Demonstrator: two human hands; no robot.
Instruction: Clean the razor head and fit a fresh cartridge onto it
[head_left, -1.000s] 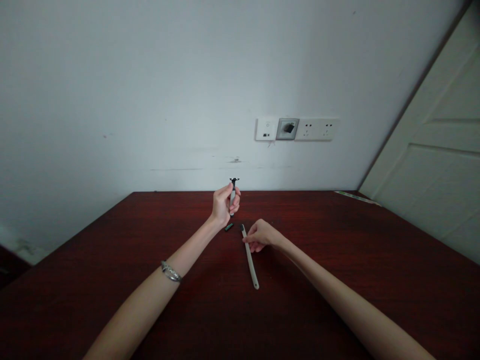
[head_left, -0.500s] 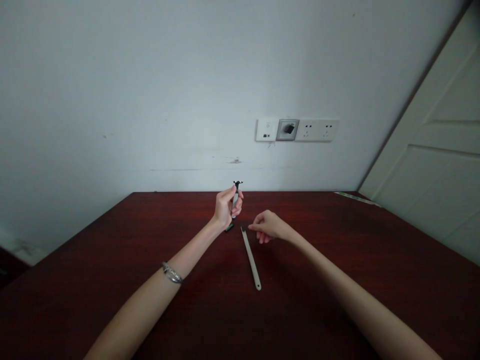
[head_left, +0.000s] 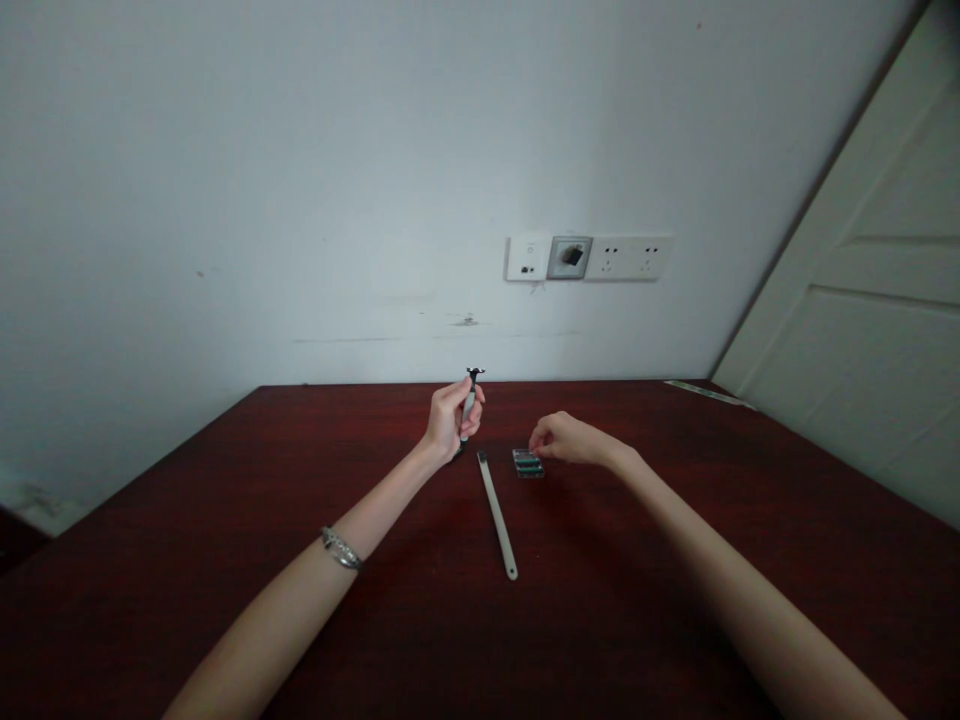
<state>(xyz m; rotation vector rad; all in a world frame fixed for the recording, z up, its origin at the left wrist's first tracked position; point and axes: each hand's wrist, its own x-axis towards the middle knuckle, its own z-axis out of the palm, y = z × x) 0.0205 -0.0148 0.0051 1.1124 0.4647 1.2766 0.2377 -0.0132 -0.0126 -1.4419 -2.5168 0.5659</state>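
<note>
My left hand (head_left: 451, 416) is closed around the pale grey handle of a razor (head_left: 469, 405), held upright with its dark T-shaped head at the top. Part of a small dark piece (head_left: 457, 455) shows on the table just below that hand. To the right lies a clear plastic case (head_left: 528, 464) with dark green razor cartridges in it. Fingers drawn together, my right hand (head_left: 562, 438) meets the case's far right edge; whatever is between the fingertips is hidden. Between the hands, a long thin whitish stick (head_left: 498, 520) with a dark tip and a holed near end lies flat.
The dark red wooden table (head_left: 390, 620) runs up to a white wall. Wall sockets (head_left: 628, 258) sit above its back edge, one with a black plug. A thin pale strip (head_left: 709, 393) lies at the back right corner, beside a white door (head_left: 885, 290).
My right hand has shifted right and slightly away from me, uncovering the clear case. My left hand still holds the razor, almost unmoved. The view has turned slightly.
</note>
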